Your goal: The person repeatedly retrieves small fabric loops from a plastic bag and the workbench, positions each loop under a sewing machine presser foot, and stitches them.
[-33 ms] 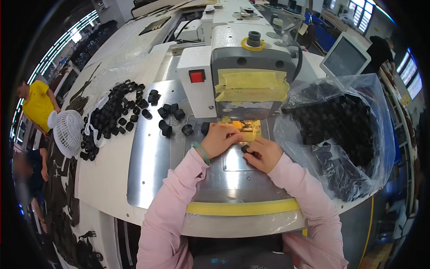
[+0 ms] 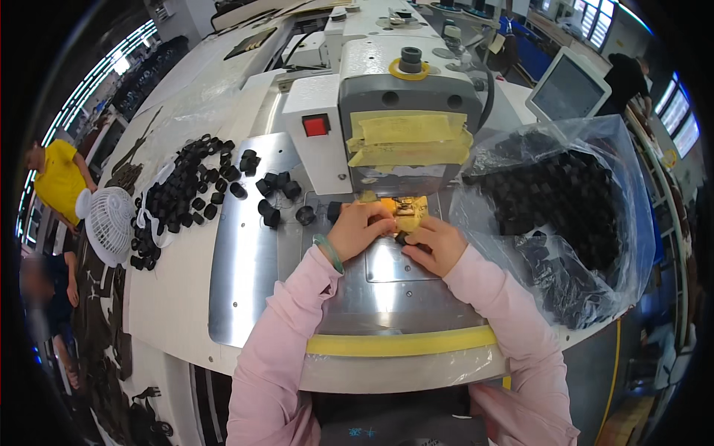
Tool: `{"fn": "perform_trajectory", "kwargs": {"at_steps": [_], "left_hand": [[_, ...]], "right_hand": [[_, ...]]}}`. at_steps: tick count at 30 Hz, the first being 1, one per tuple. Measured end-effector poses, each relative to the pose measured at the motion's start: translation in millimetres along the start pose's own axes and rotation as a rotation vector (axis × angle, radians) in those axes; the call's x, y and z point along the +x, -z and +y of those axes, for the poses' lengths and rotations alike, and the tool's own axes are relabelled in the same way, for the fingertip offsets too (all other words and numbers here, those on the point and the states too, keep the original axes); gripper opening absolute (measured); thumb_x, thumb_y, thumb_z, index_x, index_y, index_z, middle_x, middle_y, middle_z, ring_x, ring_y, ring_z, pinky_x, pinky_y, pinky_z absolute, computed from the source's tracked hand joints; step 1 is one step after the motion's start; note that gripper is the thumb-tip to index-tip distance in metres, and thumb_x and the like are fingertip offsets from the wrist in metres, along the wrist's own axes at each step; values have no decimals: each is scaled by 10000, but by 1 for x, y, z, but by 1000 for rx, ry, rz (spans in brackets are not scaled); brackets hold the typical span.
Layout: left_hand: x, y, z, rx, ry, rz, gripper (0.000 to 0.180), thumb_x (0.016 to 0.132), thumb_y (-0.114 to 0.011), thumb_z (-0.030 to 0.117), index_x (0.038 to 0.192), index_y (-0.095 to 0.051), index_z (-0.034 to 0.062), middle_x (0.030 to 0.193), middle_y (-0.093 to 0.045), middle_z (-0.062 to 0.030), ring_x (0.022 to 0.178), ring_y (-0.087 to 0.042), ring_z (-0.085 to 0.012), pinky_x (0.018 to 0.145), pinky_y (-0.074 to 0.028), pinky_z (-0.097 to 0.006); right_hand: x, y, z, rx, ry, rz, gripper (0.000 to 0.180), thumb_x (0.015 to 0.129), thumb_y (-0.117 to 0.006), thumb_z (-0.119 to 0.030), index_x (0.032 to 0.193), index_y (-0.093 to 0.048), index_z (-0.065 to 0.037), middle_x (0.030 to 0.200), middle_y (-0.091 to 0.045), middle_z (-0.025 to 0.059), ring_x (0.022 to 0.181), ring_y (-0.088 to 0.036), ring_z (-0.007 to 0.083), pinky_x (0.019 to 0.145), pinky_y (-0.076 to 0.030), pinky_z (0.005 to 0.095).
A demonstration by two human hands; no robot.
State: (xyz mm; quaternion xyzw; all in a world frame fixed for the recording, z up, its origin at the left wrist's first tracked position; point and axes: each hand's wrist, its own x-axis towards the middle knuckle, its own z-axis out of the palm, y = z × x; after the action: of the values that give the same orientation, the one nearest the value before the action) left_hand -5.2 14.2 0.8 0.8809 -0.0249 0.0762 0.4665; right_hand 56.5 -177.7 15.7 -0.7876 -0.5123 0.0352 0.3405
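Note:
My right hand (image 2: 440, 247) is closed in a pinch on a small black loop-like piece (image 2: 402, 238), just in front of the lit work area (image 2: 406, 208) of a white and grey sewing machine (image 2: 409, 97). Opposite it, my left hand (image 2: 358, 232) has its fingers drawn together at the left edge of that lit area. Whatever lies between the left fingertips is hidden. Close behind the left hand, another black piece (image 2: 335, 212) rests on the metal plate (image 2: 260, 297). Several more black pieces (image 2: 278, 186) lie farther left on the plate.
A heap of black pieces (image 2: 175, 197) covers the table at left, beside a white fan (image 2: 109, 227). To the right, a clear plastic bag (image 2: 632, 245) holds many black pieces. A screen (image 2: 569, 93) stands behind it. Other people (image 2: 59, 175) are around the table.
The view has shifted slightly, moving the scene a little left and up. My right hand and its black piece are slightly nearer the lit area. The left hand looks nearly unchanged.

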Motion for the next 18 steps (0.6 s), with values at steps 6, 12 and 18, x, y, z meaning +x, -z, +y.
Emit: {"fn": "perform_trajectory", "kwargs": {"at_steps": [6, 12, 18], "left_hand": [[12, -20, 5, 116, 128, 230, 265, 693, -676, 147, 838, -584, -55, 550, -520, 10, 523, -441, -35, 528, -387, -198], [15, -24, -5, 32, 187, 261, 266, 670, -695, 133, 834, -607, -57, 589, -535, 1, 546, -470, -43, 532, -410, -196], [17, -21, 5, -74, 205, 270, 265, 650, -697, 128, 831, -630, -53, 753, -633, -89, 651, -573, -95, 628, -458, -217]], "right_hand": [[28, -7, 38, -77, 112, 179, 124, 671, -657, -145, 733, -576, -76, 785, -491, 80, 767, -511, 258, 625, -435, 352], [28, -8, 39, 27, -34, 262, 145, 644, -679, -142, 697, -578, -52, 763, -491, 70, 728, -515, 229, 607, -432, 324], [31, -6, 37, 84, -197, 229, 154, 633, -678, -144, 683, -578, -39, 693, -520, 76, 648, -530, 225, 589, -434, 319]]}}
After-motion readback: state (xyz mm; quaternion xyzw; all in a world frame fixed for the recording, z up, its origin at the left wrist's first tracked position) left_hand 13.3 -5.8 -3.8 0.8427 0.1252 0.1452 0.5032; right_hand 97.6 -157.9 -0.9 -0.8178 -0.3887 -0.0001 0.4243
